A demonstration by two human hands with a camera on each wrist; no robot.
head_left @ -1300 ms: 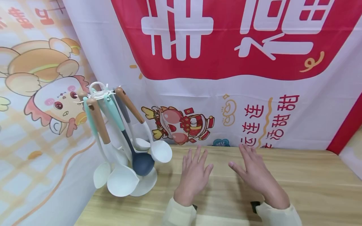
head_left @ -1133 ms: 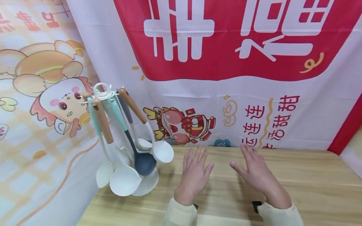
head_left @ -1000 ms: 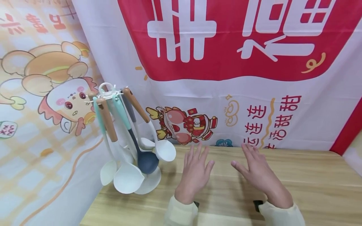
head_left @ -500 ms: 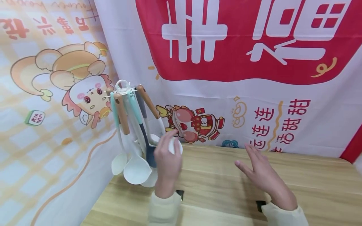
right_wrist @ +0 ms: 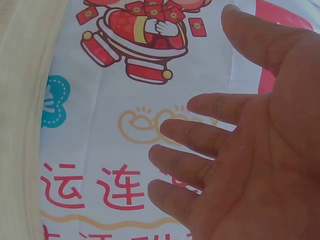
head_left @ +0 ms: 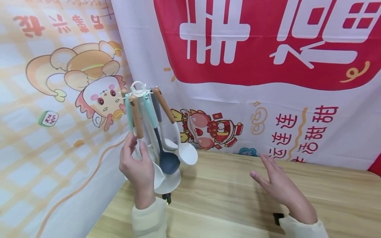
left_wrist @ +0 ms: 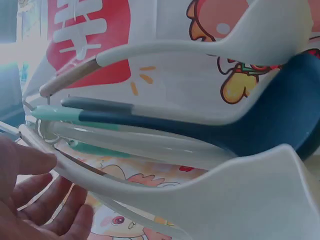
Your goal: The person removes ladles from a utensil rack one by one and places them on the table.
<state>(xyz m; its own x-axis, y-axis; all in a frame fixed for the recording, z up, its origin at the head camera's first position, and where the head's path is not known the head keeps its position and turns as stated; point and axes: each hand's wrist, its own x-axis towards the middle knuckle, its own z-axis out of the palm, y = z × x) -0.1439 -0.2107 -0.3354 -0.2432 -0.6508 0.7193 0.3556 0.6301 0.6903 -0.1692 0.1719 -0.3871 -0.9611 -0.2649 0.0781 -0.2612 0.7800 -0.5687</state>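
A white utensil stand [head_left: 169, 185] at the left of the head view carries several hanging kitchen tools. My left hand [head_left: 138, 167] is at the front white ladle with a pouring lip [left_wrist: 245, 195]. In the left wrist view its thumb overlaps the ladle's handle and its loosely bent fingers lie beneath, not closed round it. Beside that hang a dark blue ladle [head_left: 169, 163] with a mint handle and a white ladle [head_left: 188, 154] with a wooden handle. My right hand [head_left: 281, 190] holds nothing, fingers extended and thumb spread, above the table.
The wooden table [head_left: 220, 195] meets a printed white and red cloth [head_left: 208, 92] at the back. A second checked cloth [head_left: 71, 132] hangs along the left side, close to the stand.
My left hand has moved left from over the table, past the dark blue ladle, to the front ladle's handle. The right hand stays nearly still. The head view has turned left.
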